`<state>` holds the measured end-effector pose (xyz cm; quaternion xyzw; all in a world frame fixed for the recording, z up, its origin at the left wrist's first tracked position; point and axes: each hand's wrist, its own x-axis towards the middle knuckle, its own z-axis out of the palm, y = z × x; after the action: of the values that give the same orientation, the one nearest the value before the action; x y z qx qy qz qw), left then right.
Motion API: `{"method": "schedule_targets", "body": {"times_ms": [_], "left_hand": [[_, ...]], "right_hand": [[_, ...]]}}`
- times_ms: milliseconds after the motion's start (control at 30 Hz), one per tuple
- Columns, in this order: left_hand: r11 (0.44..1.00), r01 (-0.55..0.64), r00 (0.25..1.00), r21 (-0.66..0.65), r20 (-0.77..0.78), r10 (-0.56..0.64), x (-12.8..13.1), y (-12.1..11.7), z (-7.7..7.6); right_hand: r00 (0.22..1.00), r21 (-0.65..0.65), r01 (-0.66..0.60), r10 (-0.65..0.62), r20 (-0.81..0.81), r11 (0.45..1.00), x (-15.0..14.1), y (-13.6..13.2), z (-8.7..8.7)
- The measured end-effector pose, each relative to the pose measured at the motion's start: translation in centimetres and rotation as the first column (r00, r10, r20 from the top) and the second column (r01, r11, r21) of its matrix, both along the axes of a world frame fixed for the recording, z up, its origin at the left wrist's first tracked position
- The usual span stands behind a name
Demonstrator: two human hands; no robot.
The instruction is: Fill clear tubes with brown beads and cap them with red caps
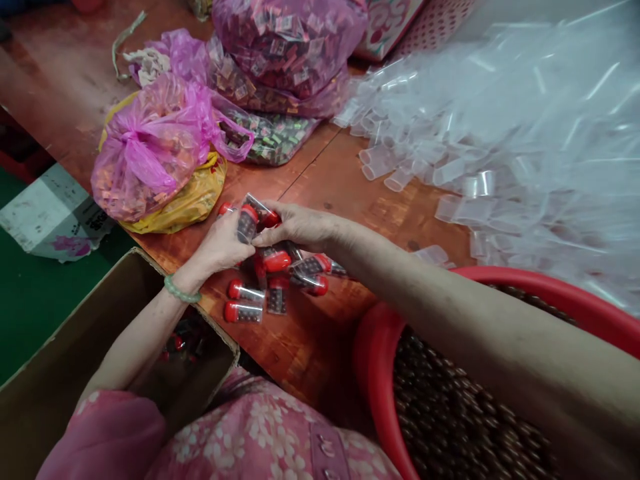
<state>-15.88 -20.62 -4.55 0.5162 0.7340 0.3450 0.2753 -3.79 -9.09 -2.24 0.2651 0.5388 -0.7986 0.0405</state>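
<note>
Small clear tubes with red caps, filled with dark round pieces, lie in a loose pile (275, 260) on the wooden table. My left hand (223, 243), with a green bead bracelet at the wrist, is closed around a red-capped tube (247, 225). Right beside it, my right hand (295, 227) has its fingers closed at another red-capped tube (270, 219), and the two hands meet over the pile. Part of what each hand grips is hidden by the fingers. Two tubes (245, 312) lie side by side nearer to me.
A red tub (377, 347) of dark brown balls stands at my right, under my forearm. Empty clear tubes (480, 153) are heaped at the right back. Knotted plastic bags (145, 153) sit at the left back. An open cardboard box (55, 353) holding red-capped items is at my left.
</note>
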Motion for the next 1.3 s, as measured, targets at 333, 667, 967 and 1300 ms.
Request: {"method": "schedule_targets", "body": {"times_ms": [333, 667, 967, 1300], "left_hand": [[0.913, -0.375, 0.92, -0.16, 0.06, 0.388, 1.3, -16.1, 6.3], [0.874, -0.217, 0.971, -0.435, -0.185, 0.149, -2.2, -23.9, 1.6], [0.869, 0.353, 0.81, -0.347, -0.352, -0.47, 2.2, -9.0, 1.9], [0.687, 0.489, 0.571, -0.538, -0.398, -0.718, 1.8, -3.0, -2.5]], "right_hand": [[0.919, 0.221, -0.281, 0.328, -0.219, 0.934, -2.8, -11.0, 3.0], [0.768, 0.645, -0.543, 0.629, 0.122, 0.538, -2.7, -14.5, 2.0], [0.691, 0.679, -0.717, 0.029, 0.722, 0.158, 8.6, 2.8, -0.8], [0.743, 0.723, -0.669, 0.124, 0.658, 0.172, 7.7, -0.1, -3.2]]}}
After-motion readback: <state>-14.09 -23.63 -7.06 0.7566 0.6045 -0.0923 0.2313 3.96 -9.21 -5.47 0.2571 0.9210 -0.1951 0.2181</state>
